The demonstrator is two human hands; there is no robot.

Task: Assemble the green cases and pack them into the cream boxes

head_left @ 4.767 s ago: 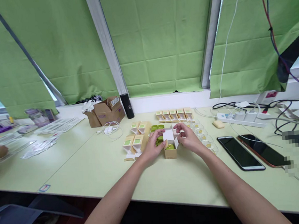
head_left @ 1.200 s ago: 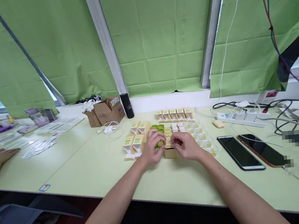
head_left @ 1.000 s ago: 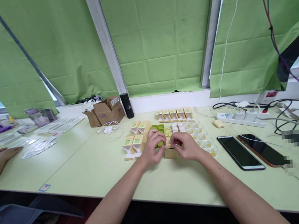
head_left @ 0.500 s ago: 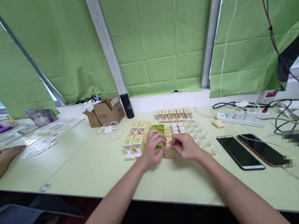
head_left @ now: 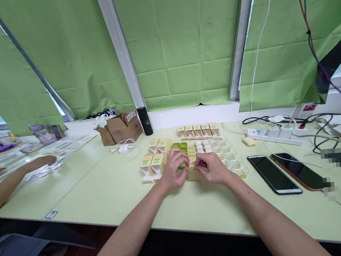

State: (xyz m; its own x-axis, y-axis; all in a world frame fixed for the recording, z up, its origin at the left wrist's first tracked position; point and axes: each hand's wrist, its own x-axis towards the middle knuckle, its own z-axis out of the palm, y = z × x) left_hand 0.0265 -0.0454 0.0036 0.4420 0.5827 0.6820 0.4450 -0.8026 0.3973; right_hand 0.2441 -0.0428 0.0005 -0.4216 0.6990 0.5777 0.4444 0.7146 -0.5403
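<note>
Brown cardboard made up the small square box standing on the pale green worktop squarely between your left hand and right hand, both pinched on its top, equally near.

We see a pale green table — near its middle stands one small brown box, with open cartons to its left and clear trays to its right. Farther left are a cardboard box and a black bottle. At right lie two phones, with a power strip behind them.
</note>
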